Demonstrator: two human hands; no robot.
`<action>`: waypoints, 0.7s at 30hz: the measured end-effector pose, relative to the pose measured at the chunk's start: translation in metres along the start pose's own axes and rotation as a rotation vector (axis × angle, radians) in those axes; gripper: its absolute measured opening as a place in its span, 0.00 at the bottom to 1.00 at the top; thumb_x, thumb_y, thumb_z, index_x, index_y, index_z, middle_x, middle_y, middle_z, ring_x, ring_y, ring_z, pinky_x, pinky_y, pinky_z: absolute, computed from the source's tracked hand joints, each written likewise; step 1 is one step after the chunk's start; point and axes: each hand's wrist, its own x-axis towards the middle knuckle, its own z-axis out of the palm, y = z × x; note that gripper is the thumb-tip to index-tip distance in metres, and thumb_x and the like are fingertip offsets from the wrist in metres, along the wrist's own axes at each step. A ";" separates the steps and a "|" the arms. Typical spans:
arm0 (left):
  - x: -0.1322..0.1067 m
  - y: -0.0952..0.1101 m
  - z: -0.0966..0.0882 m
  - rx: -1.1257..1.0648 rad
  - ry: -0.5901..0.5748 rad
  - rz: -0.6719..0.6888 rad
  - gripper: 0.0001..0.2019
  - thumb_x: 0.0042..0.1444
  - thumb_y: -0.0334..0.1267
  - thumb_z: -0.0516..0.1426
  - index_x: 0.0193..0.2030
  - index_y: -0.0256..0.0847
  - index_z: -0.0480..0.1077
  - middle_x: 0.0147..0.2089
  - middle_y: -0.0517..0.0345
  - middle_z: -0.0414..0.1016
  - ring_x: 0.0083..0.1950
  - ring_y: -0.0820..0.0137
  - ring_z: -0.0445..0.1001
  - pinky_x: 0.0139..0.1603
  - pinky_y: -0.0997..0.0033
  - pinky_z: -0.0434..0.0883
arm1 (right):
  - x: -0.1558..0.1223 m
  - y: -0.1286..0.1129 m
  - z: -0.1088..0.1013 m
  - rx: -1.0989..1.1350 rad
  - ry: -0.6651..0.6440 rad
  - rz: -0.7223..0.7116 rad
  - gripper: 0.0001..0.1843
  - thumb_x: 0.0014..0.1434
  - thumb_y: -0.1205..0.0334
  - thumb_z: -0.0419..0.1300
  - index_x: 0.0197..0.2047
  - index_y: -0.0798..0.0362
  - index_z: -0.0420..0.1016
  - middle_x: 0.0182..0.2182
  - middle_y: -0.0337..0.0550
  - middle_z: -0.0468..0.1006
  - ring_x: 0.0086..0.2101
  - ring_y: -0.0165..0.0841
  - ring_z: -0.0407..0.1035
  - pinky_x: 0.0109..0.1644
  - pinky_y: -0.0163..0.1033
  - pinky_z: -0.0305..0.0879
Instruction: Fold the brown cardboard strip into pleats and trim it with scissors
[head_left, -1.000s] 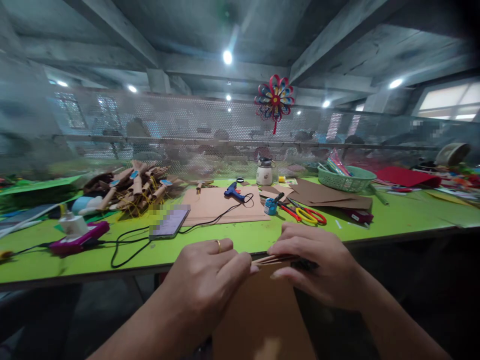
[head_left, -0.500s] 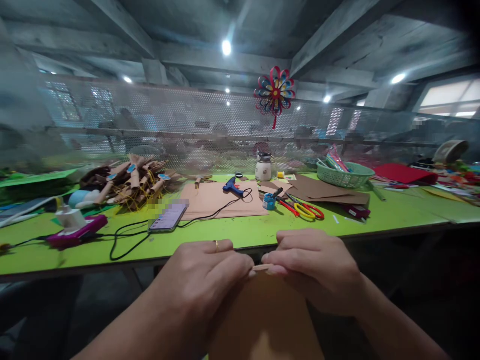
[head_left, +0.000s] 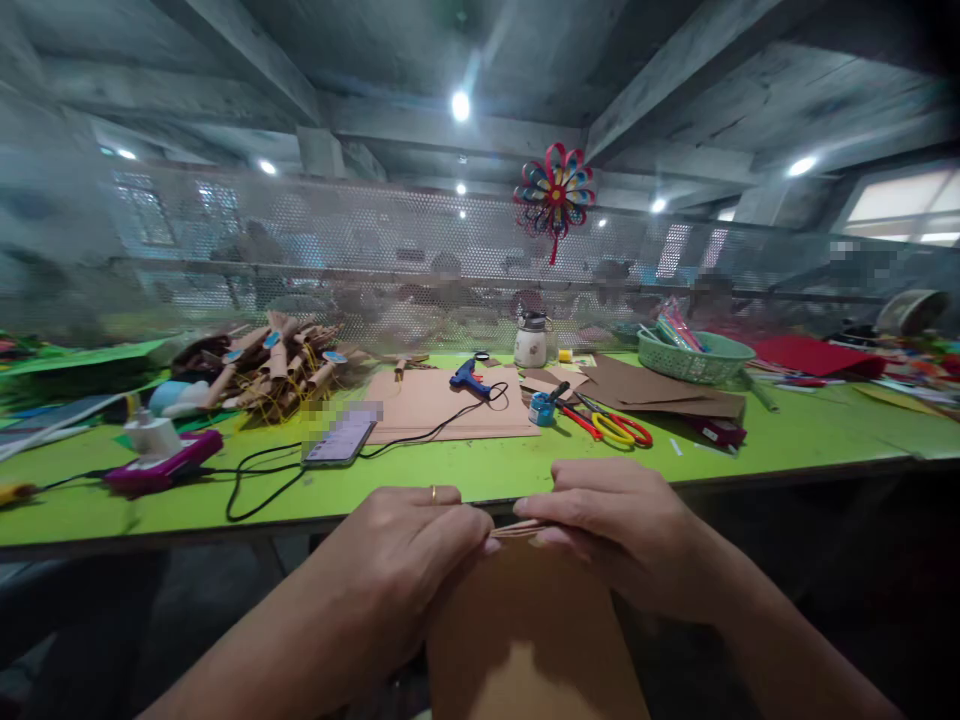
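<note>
Cardboard sheet (head_left: 529, 640) cut off at frame bottom.

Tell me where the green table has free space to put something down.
Bare green lies along the front edge of the table between the phone and scissors, and right of the brown sheets. Crowded around the glue gun and paper rolls.

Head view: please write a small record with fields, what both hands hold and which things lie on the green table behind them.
left hand: pinches the top edge of the brown paper sheet
right hand: pinches the same edge, beside the left
sheet position: in front of the green table, near its edge
table, left: phone, screen up
table, middle: blue glue gun, scissors
table, right: green basket
above: paper pinwheel
</note>
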 end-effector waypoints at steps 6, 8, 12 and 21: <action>0.007 0.002 0.003 -0.015 0.019 -0.012 0.13 0.66 0.34 0.43 0.35 0.40 0.65 0.25 0.60 0.67 0.27 0.73 0.66 0.29 0.75 0.63 | 0.003 -0.001 0.005 0.041 0.007 0.028 0.08 0.64 0.65 0.54 0.40 0.57 0.75 0.25 0.40 0.69 0.27 0.27 0.60 0.30 0.33 0.52; 0.008 0.003 0.002 -0.020 0.050 -0.003 0.12 0.66 0.33 0.43 0.35 0.40 0.65 0.25 0.61 0.67 0.27 0.73 0.67 0.31 0.75 0.64 | 0.002 -0.001 0.008 0.042 0.060 0.025 0.08 0.63 0.66 0.55 0.38 0.57 0.74 0.25 0.40 0.69 0.27 0.27 0.59 0.30 0.33 0.51; 0.007 -0.001 0.003 0.010 0.112 0.029 0.10 0.65 0.33 0.46 0.34 0.40 0.64 0.24 0.61 0.66 0.25 0.74 0.65 0.29 0.76 0.63 | -0.001 -0.001 0.010 0.008 0.107 0.012 0.07 0.63 0.67 0.55 0.37 0.57 0.73 0.25 0.41 0.71 0.27 0.27 0.59 0.30 0.34 0.51; -0.008 -0.011 0.011 -0.021 0.026 0.071 0.06 0.62 0.29 0.47 0.34 0.40 0.61 0.23 0.62 0.65 0.22 0.74 0.62 0.24 0.74 0.56 | -0.004 0.004 0.012 0.021 0.054 0.007 0.10 0.65 0.65 0.51 0.36 0.57 0.73 0.23 0.41 0.69 0.25 0.27 0.59 0.33 0.34 0.56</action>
